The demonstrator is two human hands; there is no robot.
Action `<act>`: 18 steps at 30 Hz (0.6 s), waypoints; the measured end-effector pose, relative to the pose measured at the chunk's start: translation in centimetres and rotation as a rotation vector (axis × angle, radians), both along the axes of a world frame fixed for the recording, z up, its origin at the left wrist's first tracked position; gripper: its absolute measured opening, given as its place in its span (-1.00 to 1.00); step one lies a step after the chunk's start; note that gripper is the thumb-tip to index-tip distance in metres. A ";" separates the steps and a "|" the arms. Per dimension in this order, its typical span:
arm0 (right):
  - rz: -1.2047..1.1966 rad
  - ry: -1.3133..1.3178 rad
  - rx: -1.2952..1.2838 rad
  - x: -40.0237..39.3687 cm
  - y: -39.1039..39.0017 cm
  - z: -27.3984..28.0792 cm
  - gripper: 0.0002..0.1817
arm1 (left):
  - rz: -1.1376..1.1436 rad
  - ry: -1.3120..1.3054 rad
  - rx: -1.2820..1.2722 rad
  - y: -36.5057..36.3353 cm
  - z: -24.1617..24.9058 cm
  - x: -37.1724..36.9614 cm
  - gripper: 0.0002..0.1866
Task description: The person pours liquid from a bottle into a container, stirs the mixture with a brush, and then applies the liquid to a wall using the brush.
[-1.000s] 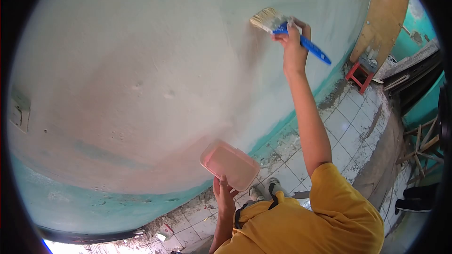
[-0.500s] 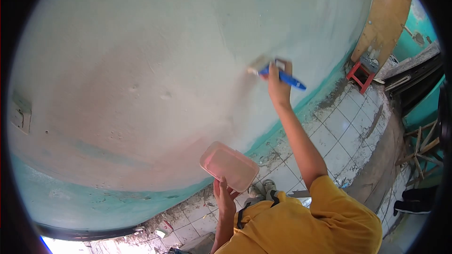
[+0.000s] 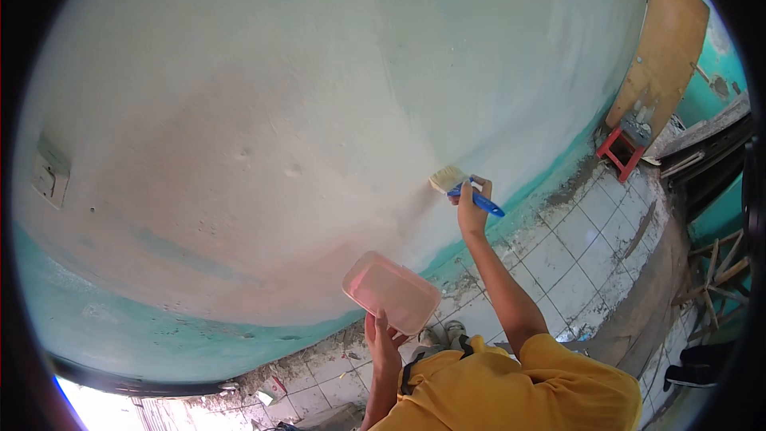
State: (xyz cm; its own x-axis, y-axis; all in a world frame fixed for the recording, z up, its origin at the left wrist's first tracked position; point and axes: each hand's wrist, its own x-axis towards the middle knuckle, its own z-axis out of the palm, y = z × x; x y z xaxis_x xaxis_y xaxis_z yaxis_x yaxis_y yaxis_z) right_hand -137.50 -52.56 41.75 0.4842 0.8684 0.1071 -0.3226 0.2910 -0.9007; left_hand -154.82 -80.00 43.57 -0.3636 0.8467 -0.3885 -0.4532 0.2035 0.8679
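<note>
My right hand [image 3: 473,201] is closed around the blue handle of a paintbrush [image 3: 448,179]. Its pale, wide bristles lie at the wall [image 3: 319,96], which is whitish-grey with pinkish patches and a teal band along the bottom. Lower down, my left hand [image 3: 383,337] grips the near edge of a shallow pink plastic container [image 3: 392,291], thumb on the rim side and fingers underneath. The container is held out in front of the wall, its inside facing up toward me.
A light switch plate [image 3: 49,179] is set in the wall at the left. White floor tiles [image 3: 558,251] with debris run along its foot. At the right stand a red stool [image 3: 620,153], a wooden board [image 3: 666,48] and a wooden frame [image 3: 718,275].
My right hand has brought the paintbrush down along the wall, closer to the teal band. The container in my left hand stays almost in place.
</note>
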 end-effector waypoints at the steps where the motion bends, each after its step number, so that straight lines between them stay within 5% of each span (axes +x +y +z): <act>1: 0.020 -0.014 -0.015 0.3 -0.2 0.9 -0.65 | 0.021 -0.001 -0.015 0.0 -0.2 -0.1 -0.29; 12: 0.030 -0.169 0.652 1.7 4.2 35.3 -0.66 | -0.023 0.006 -0.006 0.6 0.2 1.4 -0.25; 15: 0.034 -0.083 0.688 1.3 4.8 35.9 -0.66 | -0.036 -0.009 0.003 0.8 -0.1 1.4 -0.24; 18: 0.059 0.070 0.563 0.5 5.1 27.8 -0.69 | -0.029 -0.020 0.012 0.7 -0.4 1.4 -0.23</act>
